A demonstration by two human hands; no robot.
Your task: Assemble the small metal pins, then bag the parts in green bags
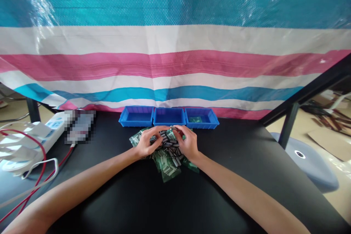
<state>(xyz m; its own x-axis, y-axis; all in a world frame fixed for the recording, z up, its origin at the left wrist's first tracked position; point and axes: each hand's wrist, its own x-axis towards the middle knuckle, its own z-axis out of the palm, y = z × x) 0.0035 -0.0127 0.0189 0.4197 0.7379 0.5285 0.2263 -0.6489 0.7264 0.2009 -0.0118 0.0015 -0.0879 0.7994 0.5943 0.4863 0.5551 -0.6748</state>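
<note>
A heap of small dark-grey, rod-like metal pieces (173, 150) lies on the black table between my two hands. Under and around it are green-tinted clear plastic bags, one of them (168, 168) at the front with small pale rods inside. My left hand (146, 142) curves over the heap's left side, its thumb and forefinger apart and the fingertips reaching to its far edge. At the right, my right hand (188, 142) has bent fingers around a small grey piece (172, 128) at the fingertips. Its exact shape is too small to make out.
Behind the heap stand three blue bins in a row: left (136, 121), middle (169, 120) and right (208, 121), the right one containing a green bag (195, 119). A power strip (52, 126) with cables sits left. A striped sheet (175, 40) hangs behind; a grey stool (309, 164) stands right.
</note>
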